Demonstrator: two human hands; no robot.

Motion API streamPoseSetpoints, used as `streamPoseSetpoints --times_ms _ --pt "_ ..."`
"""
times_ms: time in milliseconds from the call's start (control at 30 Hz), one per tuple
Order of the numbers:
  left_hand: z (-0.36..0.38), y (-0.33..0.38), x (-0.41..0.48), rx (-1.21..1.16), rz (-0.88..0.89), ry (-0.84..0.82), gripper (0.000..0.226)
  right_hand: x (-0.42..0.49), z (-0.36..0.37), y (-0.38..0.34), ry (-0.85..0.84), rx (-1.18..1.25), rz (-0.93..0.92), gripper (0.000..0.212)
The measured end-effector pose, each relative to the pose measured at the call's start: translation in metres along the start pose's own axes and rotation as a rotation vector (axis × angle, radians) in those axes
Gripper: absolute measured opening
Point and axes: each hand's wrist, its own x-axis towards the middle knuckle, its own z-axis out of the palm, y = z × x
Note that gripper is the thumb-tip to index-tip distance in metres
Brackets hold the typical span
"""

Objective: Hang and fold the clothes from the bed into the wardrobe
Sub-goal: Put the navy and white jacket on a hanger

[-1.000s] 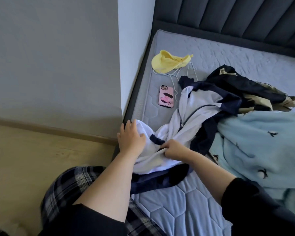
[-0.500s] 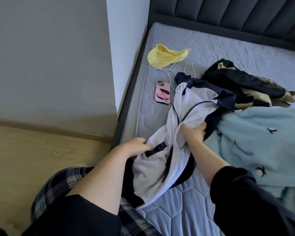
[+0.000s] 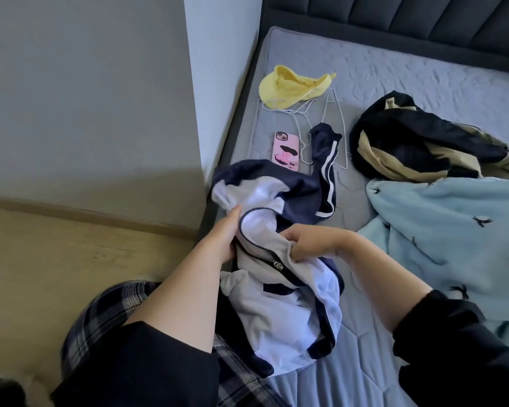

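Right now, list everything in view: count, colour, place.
jacket: one, navy and white, near left edge of the mattress, in both hands
cap: one, yellow, far left of the mattress
hangers: count unclear, white wire, partly under the cap
phone: one, pink case, between cap and jacket
garment: one bundle, black and tan, right of the hangers
blanket: one, light blue with small dark motifs, right side
mattress: one, grey-blue, quilted
headboard: one, dark, padded, far end
floor: wooden, left
trousers: plaid, bottom left
left hand: fingers inside the jacket's zip opening, holding its edge
right hand: fingers grip the white fabric beside the zip
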Motion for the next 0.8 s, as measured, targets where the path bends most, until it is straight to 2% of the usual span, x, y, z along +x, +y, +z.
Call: streamPoseSetpoints --times_ms 33,67,167,200,233,267,333,367,467,500,600,667,700,733,800 --pt "0.000 0.000 -0.001 -0.023 -0.003 0.008 0.034 0.001 -0.001 0.001 0.013 0.064 0.015 0.031" --pt "0.000 0.000 -0.002 -0.048 0.004 0.034 0.029 0.005 -0.003 0.005 0.106 0.138 0.050 0.029" --pt "0.001 0.005 -0.002 -0.083 0.126 0.129 0.031 0.021 -0.014 0.021 0.575 0.358 0.226 0.026" --pt "0.001 0.008 -0.003 -0.028 0.187 0.146 0.035 0.025 -0.016 0.026 0.658 0.481 0.256 0.018" --pt "0.003 0.009 -0.004 0.038 0.236 0.146 0.038 0.028 -0.016 0.026 0.672 0.599 0.268 0.016" --pt "0.005 0.010 -0.006 0.101 0.270 0.134 0.039 0.031 -0.015 0.027 0.644 0.654 0.282 0.032" --pt "0.009 0.011 -0.013 0.168 0.290 0.107 0.034 0.032 -0.010 0.025 0.563 0.517 0.294 0.061" --pt "0.010 0.011 -0.014 0.157 0.278 0.102 0.033 0.032 -0.007 0.024 0.545 0.396 0.287 0.064" --pt "0.005 0.011 -0.015 0.052 0.207 0.211 0.025 0.029 -0.001 0.026 0.493 0.187 0.249 0.027" --pt "0.001 0.012 -0.015 0.057 0.198 0.283 0.023 0.027 -0.001 0.026 0.522 0.191 0.257 0.022" --pt "-0.012 0.016 -0.014 0.101 0.224 0.523 0.011 0.022 -0.007 0.032 0.799 0.273 0.320 0.035" --pt "-0.018 0.018 -0.014 0.063 0.268 0.584 0.010 0.019 -0.013 0.037 1.008 0.289 0.325 0.035" --pt "-0.018 0.017 -0.014 0.034 0.307 0.582 0.015 0.019 -0.014 0.039 1.057 0.253 0.311 0.031" --pt "-0.016 0.017 -0.015 0.026 0.343 0.559 0.019 0.020 -0.014 0.037 1.055 0.204 0.275 0.027" --pt "-0.011 0.016 -0.018 -0.008 0.387 0.487 0.022 0.025 -0.010 0.035 0.891 0.013 0.157 0.041"
